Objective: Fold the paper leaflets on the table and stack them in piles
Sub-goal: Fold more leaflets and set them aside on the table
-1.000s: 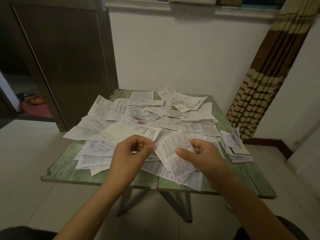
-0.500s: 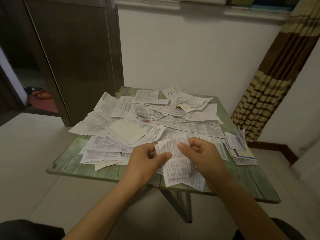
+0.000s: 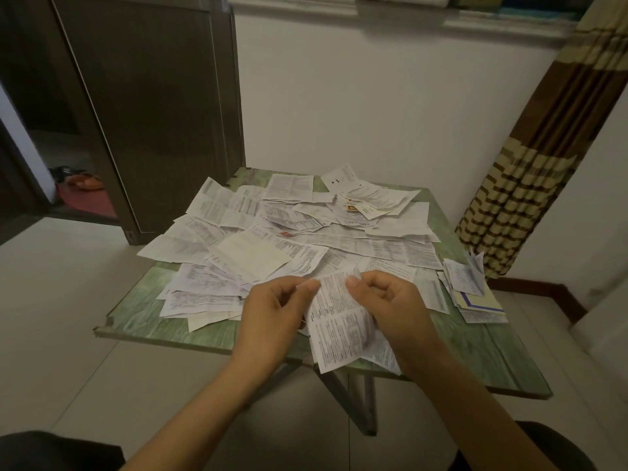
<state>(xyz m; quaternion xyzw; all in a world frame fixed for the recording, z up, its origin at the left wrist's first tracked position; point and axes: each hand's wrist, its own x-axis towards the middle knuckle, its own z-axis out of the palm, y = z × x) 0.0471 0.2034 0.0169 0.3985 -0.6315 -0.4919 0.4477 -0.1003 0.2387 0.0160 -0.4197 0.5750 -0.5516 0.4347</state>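
A second ago our left hand [image 3: 272, 311] was curled by itself over the loose sheets [image 3: 210, 290] near the near edge of the table [image 3: 142, 321], apart from the leaflet [image 3: 339, 328] that our right hand [image 3: 390, 307] held alone. Since then we have brought the left hand across to that leaflet, and its thumb and forefinger now pinch the top edge close to the right thumb. Our hands have drawn together. The leaflet has swung from slanting to nearly upright, and its lower end curls past the near edge.
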